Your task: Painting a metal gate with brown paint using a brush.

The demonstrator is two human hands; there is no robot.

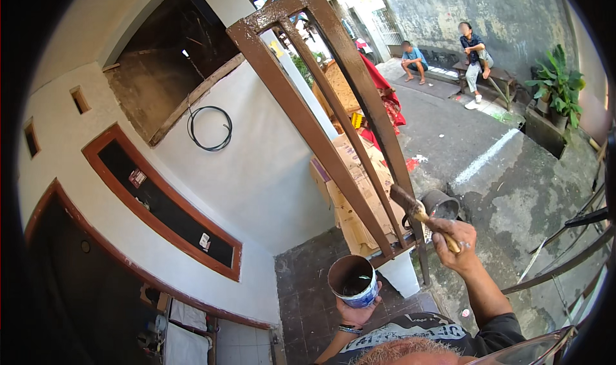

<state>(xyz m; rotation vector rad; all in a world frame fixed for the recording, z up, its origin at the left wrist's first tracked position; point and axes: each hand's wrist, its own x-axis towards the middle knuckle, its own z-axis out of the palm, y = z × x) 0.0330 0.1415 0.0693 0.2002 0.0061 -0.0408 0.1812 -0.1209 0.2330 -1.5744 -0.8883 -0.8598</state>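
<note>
My right hand (457,242) grips the wooden handle of a paintbrush (413,206). The brown-coated bristles lie at the lower part of a wooden frame (313,148) with long slats, its brown paint shiny and wet-looking near the top. Whether the bristles touch the wood is hard to tell. My left hand (358,312) supports a paint can (353,280) from below, tilted so that the brown-smeared inside and dark paint show. The can is below the frame's lower end. Beneath that end stands a white post (402,273).
Flattened cardboard (356,196) lies behind the frame. A bucket (440,205) stands on the paving just beyond the brush. Two people sit by the far wall, one on a wooden bench (503,78). Potted plants (558,88) are at the right; a coiled black cable (209,129) hangs on the white wall.
</note>
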